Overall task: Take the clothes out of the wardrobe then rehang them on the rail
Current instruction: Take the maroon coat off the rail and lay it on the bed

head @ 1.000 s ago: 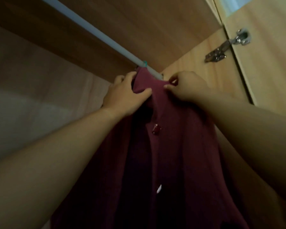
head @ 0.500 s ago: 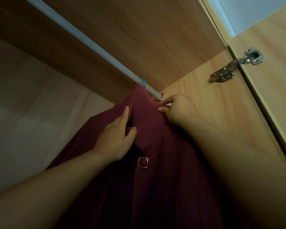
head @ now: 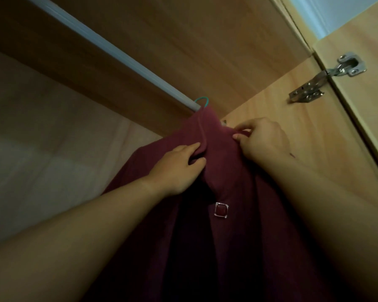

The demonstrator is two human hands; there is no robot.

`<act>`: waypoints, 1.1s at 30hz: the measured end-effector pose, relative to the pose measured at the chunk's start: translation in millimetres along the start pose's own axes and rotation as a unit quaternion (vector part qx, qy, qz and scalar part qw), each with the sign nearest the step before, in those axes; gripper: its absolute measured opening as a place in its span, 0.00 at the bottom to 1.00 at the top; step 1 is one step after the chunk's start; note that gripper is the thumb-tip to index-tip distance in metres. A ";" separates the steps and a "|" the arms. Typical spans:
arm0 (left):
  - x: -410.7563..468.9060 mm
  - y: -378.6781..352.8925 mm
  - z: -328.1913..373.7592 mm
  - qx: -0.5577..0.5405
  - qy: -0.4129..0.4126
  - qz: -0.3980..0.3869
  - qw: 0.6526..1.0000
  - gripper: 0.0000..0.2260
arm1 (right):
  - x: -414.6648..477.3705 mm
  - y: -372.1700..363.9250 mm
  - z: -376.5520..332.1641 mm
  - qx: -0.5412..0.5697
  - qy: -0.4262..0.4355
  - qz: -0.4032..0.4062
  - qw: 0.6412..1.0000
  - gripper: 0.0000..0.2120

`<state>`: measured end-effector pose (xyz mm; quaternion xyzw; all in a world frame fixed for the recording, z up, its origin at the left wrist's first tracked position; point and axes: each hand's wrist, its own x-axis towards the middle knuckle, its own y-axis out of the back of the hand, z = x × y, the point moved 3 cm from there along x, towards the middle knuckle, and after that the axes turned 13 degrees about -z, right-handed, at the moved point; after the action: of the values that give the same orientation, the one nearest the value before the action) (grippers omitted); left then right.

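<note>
- Hidden: the hanger body sits fully under the cloth; only its thin teal wire hook (head: 202, 100) shows, looped over the rail end.
- Rail bracket at the side panel mostly covered by the collar and the right hand; a small metal bit just peeks out there, can't tell what it is.
- Lower part of the garment runs off the bottom edge; its middle is in deep shadow, folds hard to read.
- Both forearms cut off by the frame edges.
- Dark maroon fabric garment (head: 238, 214) hangs from the pale round metal wardrobe rail (head: 109, 47), at the rail's far right end, right beside the light wood side panel (head: 303, 131).
- Collar is bunched and folded up near the hook, with a seam running down it. One square maroon button with a clear rim (head: 220, 210) sits below the collar on the front.
- Left hand (head: 179, 168): fingers closed on a fold of the collar, thumb tucked under the cloth.
- Right hand (head: 264, 140): thumb and forefinger pinching the collar edge on the panel side, other fingers curled.
- Silver metal door hinge (head: 323, 80) upper right, bridging the side panel and the open wooden door (head: 369, 127).
</note>
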<state>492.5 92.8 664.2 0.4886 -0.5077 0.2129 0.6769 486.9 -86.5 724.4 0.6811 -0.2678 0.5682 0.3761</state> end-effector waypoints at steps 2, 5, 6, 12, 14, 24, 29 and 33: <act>-16.4 -2.5 -4.3 0.013 -0.003 -0.002 1.000 0.24 | -3.8 -0.5 -8.2 0.007 0.001 0.009 1.000 0.09; -27.4 5.1 -10.0 0.020 0.013 0.016 1.000 0.25 | 8.5 6.4 -24.9 0.006 -0.003 0.021 1.000 0.09; -26.7 10.0 -10.8 0.021 0.019 0.025 0.999 0.26 | 13.2 9.4 -28.4 0.004 -0.002 0.027 1.000 0.10; -25.0 33.1 -19.6 0.007 0.052 0.035 0.998 0.25 | -8.6 12.7 -11.8 0.015 -0.035 0.042 0.998 0.11; -37.6 31.3 -21.4 0.013 0.062 0.015 0.998 0.24 | -22.2 16.1 -7.8 0.025 -0.034 0.051 0.998 0.11; -121.8 91.9 -12.1 0.009 0.024 0.124 0.992 0.21 | -118.6 36.7 -12.6 0.097 0.077 0.018 0.992 0.09; -157.9 101.5 -23.9 0.098 0.060 -0.008 0.993 0.22 | -159.1 50.9 -16.6 0.178 0.127 -0.003 0.976 0.11; -195.9 113.7 0.5 0.104 0.063 0.021 0.992 0.18 | -178.4 64.9 -16.5 0.202 0.130 -0.042 0.970 0.14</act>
<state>325.9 182.2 539.4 0.5313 -0.4492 0.3091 0.6484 388.5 -121.4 565.0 0.6736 -0.0675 0.6780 0.2864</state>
